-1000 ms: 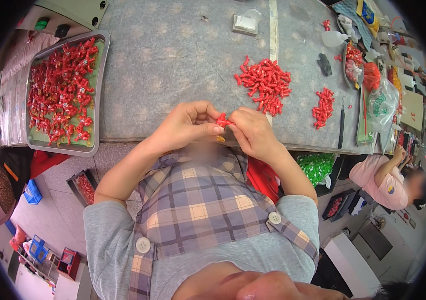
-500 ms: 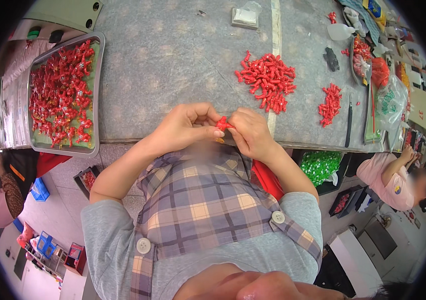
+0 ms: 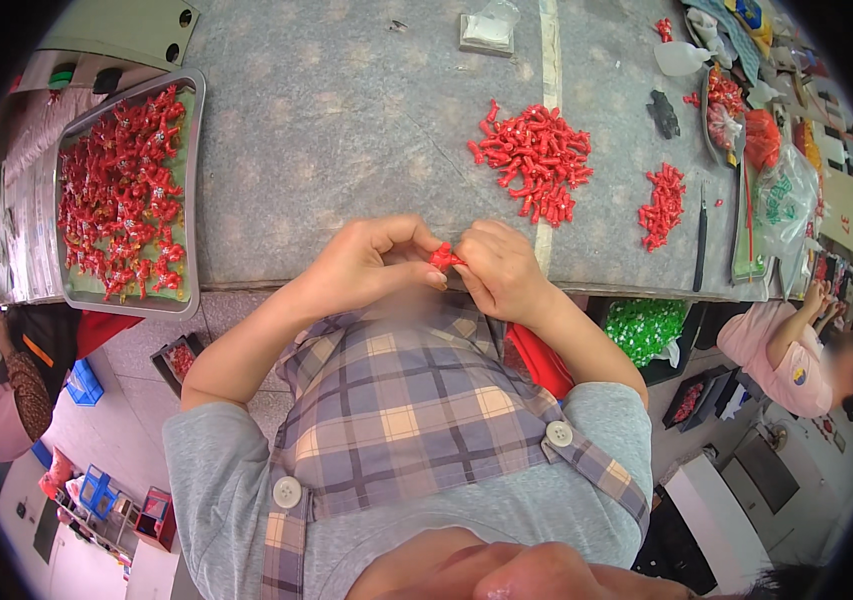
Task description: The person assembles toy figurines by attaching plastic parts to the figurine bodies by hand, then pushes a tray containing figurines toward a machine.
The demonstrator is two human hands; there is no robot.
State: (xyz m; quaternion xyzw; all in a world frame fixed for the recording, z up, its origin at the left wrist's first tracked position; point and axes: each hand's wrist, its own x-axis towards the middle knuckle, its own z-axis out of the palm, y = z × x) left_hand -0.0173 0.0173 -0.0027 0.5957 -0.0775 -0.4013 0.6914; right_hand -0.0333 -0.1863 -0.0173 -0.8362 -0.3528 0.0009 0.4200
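I watch the left hand [image 3: 371, 262] and right hand [image 3: 506, 266] pinch a small, glossy red, plastic-looking piece [image 3: 442, 257]; slackened pressure could drop it.

Blue basket [image 3: 85, 383] left, pink-shirted co-worker [image 3: 794, 378] right.
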